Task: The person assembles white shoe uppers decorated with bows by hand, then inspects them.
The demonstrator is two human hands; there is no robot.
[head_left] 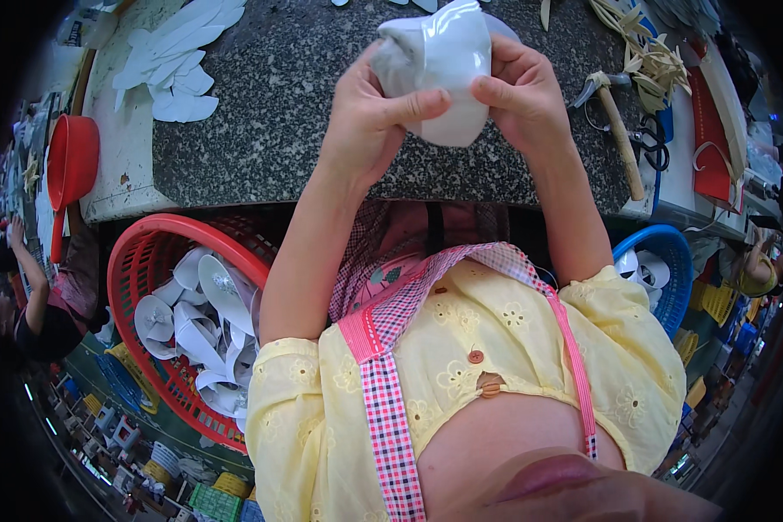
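Over the near part of the speckled stone tabletop, I hold up a glossy white curved piece, cupped like a shoe upper; its exact kind is unclear. Grey, fuzzy-looking material shows at its left side. My left hand is closed on that side, thumb pressed across the front and fingers partly hidden behind. My right hand pinches the piece's right edge between thumb and fingers. The underside and back of the piece are out of sight.
Flat white cut pieces lie at the far left. On the right are a wooden-handled hammer, black-handled scissors and beige strips. A red basket and a blue basket hold white pieces. A red dipper is at left; people work on both sides.
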